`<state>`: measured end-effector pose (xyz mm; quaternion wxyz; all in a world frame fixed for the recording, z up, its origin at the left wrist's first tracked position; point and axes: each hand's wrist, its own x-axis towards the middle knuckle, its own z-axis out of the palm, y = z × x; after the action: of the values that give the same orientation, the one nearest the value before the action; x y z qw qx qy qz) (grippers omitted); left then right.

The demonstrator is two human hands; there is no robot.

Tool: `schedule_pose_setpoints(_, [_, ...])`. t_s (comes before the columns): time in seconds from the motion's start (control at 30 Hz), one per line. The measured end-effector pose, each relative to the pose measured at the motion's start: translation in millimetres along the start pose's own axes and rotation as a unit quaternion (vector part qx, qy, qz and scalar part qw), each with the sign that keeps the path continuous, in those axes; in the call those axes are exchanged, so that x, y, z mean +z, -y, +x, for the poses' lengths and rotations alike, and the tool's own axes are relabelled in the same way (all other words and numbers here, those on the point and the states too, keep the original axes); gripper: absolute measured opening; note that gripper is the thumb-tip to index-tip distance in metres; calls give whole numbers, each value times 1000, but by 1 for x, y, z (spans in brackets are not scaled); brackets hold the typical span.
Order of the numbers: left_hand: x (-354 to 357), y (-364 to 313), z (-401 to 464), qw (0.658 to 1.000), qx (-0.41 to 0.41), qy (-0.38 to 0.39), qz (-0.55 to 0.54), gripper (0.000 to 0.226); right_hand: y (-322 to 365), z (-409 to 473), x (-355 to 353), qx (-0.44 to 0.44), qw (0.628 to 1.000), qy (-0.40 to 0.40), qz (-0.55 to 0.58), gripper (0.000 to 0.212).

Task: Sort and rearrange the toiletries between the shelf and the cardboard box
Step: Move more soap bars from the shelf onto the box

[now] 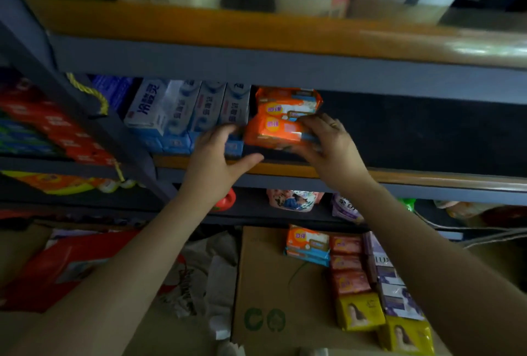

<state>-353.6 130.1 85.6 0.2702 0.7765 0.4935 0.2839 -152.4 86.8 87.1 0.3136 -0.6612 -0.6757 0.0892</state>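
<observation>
Here, both hands reach into the middle tier of the grey metal shelf with orange-brown boards (285, 169). The right hand (330, 142) curls its fingers round the lower orange plastic-wrapped soap pack (273, 132), which sits on that shelf beneath a second orange pack (288, 102). The left hand (219, 153) has relaxed fingers resting at the row of white-and-blue toothpaste cartons (182, 107), just left of the orange packs. Below the shelf, the open brown cardboard box (265, 284) holds orange, purple and yellow soap bars (370, 278).
</observation>
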Motion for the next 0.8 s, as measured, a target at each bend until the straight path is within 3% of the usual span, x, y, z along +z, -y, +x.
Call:
schedule_pose_setpoints(0.13, [-18, -17, -23, 975, -50, 85, -200, 47, 34, -35, -21, 48, 988, 54, 139, 42])
schedule_pose_setpoints(0.23, [-31, -18, -42, 972, -52, 112, -202, 48, 49, -59, -30, 154, 942, 131, 269, 34])
schedule_pose_setpoints(0.37, [-42, -23, -64, 972, -32, 160, -167, 54, 62, -83, -35, 230, 885, 162, 370, 29])
schedule_pose_setpoints(0.47, [-45, -24, -73, 964, -40, 188, -181, 43, 71, -95, -43, 256, 888, 161, 347, 29])
schedule_pose_setpoints(0.53, [-44, -24, -77, 949, -66, 223, -213, 44, 77, -99, -52, 235, 915, 175, 278, 28])
schedule_pose_setpoints(0.67, [-37, -32, -88, 891, -193, 242, -332, 14, 93, -99, -71, 230, 936, 181, 195, 21])
schedule_pose_setpoints(0.8, [-28, -39, -96, 814, -310, 259, -417, 36, 104, -95, -92, 279, 913, 188, 231, 29])
